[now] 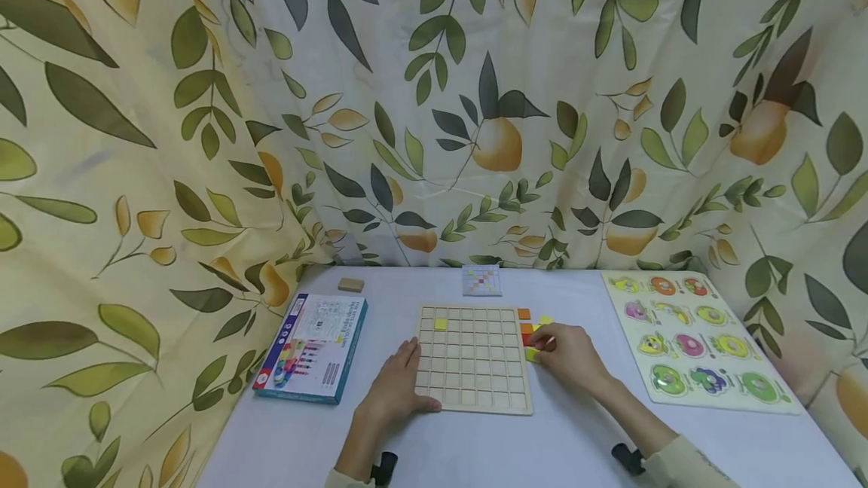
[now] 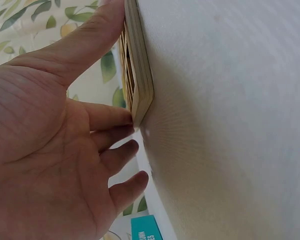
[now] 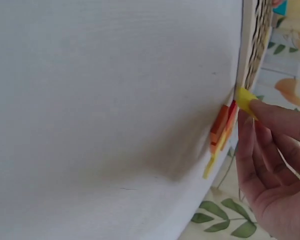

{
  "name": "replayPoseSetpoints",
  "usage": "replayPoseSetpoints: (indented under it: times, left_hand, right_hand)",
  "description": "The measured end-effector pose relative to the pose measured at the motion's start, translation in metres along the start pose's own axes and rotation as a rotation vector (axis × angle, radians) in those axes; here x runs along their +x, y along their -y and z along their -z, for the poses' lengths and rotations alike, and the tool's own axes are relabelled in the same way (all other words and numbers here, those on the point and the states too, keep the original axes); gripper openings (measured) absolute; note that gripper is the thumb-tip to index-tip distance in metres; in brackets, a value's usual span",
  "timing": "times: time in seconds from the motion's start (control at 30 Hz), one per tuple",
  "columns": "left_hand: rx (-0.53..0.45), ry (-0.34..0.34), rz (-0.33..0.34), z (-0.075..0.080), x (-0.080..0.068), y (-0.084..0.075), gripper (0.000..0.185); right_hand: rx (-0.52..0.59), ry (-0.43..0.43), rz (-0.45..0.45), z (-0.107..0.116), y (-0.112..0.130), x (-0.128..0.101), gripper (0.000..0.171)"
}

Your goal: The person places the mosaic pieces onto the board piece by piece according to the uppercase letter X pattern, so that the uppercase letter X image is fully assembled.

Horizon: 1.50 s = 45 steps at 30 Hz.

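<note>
The gridded board [image 1: 475, 375] lies on the tabletop [image 1: 515, 458]; its second-row, second-column compartment, counted from the far left corner, contains a yellow tile [image 1: 441, 324]. Left hand [image 1: 393, 390]: fingers extended, touching the board edge. Right hand [image 1: 573, 356]: pinching another yellow tile [image 3: 246, 99] beside the board, near orange tiles [image 3: 220, 121].

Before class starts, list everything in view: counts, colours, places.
Board: one, pale wood, centre
Placed tile: one, yellow, board's far left
Loose tiles: several; orange, red, yellow; board's right
Held tile: one, yellow, board's right edge
Box: one, white and teal, left
Block: one, tan, beyond box
Card: one, multicoloured, beyond board
Picture sheet: one, multicoloured, right
Table: one, white, underneath
Cloth: count unclear, cream, behind and beside table
Wrist cameras: two, black, wrists
Sleeves: two, pale, forearms
Left hand: one, bare, board's left edge
Right hand: one, bare, pinching held tile
</note>
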<state>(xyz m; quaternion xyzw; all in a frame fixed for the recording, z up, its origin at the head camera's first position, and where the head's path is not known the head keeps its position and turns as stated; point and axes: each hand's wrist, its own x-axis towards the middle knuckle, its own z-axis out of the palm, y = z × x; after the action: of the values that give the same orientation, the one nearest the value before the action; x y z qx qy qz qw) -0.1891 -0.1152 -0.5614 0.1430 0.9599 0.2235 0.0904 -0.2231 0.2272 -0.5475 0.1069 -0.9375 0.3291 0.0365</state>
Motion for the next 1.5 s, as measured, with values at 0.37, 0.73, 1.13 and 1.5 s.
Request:
replayPoseSetpoints:
  times: [0.37,0.73,1.13,1.5]
  left_hand:
    - [0.018,0.022,0.013,-0.004,0.001,-0.001,0.121]
    - [0.010,0.031,0.009,-0.008,-0.002,0.000,0.120]
    - [0.022,0.022,0.019,-0.003,0.000,0.002,0.120]
    - [0.039,0.018,0.021,-0.005,0.005,0.007,0.121]
  right_hand:
    - [0.107,-0.038,-0.012,-0.001,0.004,0.012,0.020]
    - [0.186,-0.045,-0.015,-0.021,0.018,0.025,0.017]
    - [0.280,-0.022,0.024,-0.041,0.041,0.052,0.017]
    - [0.281,-0.002,0.021,-0.062,0.053,0.073,0.015]
